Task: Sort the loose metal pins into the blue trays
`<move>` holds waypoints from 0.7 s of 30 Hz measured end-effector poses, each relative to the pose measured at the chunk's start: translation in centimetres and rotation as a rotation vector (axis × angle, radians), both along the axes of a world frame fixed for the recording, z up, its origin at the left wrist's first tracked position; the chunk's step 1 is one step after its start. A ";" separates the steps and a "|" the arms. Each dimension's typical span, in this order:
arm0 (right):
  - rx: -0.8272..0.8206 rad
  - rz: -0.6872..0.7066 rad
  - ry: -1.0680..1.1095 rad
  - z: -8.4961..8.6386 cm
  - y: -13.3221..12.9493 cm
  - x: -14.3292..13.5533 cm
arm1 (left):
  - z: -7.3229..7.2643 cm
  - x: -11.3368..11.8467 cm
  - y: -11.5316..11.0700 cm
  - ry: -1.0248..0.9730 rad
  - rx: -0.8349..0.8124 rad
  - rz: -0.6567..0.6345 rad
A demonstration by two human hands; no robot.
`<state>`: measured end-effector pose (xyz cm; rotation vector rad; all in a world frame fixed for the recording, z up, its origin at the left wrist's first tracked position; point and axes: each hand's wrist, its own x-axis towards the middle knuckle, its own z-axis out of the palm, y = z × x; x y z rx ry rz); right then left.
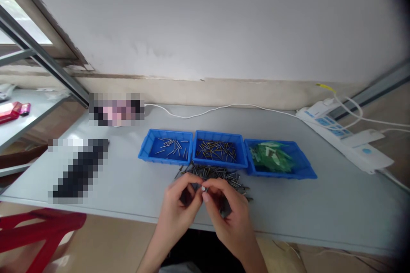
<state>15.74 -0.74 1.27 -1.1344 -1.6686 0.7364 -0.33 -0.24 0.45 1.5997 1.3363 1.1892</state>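
My left hand and my right hand meet over the front of the table, fingertips touching. Between both thumbs and forefingers they pinch a small metal piece, its round end showing. Just behind my hands lies a loose pile of metal pins. Beyond it stand blue bins in a row: the left bin holds some thin silvery pins, the middle bin holds many darker and brassy pins, and the right bin holds green plastic packets.
A white power strip with cables lies at the right on the grey table. A white cable runs along the back near the wall. Two blurred-out items are at the left. A red stool stands below the left edge.
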 end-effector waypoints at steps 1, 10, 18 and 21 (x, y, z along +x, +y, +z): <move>0.001 0.004 -0.001 0.0 0.0 0.0 | 0.0 0.0 0.0 -0.003 -0.009 -0.001; 0.045 0.011 0.000 -0.1 0.2 0.2 | -0.1 0.1 0.2 -0.022 -0.020 0.001; 0.055 -0.005 0.023 -0.4 0.1 0.1 | -0.3 -0.2 0.1 -0.008 -0.013 -0.021; 0.028 -0.026 0.052 -0.7 0.1 0.1 | -0.4 -0.1 0.1 -0.012 0.012 -0.010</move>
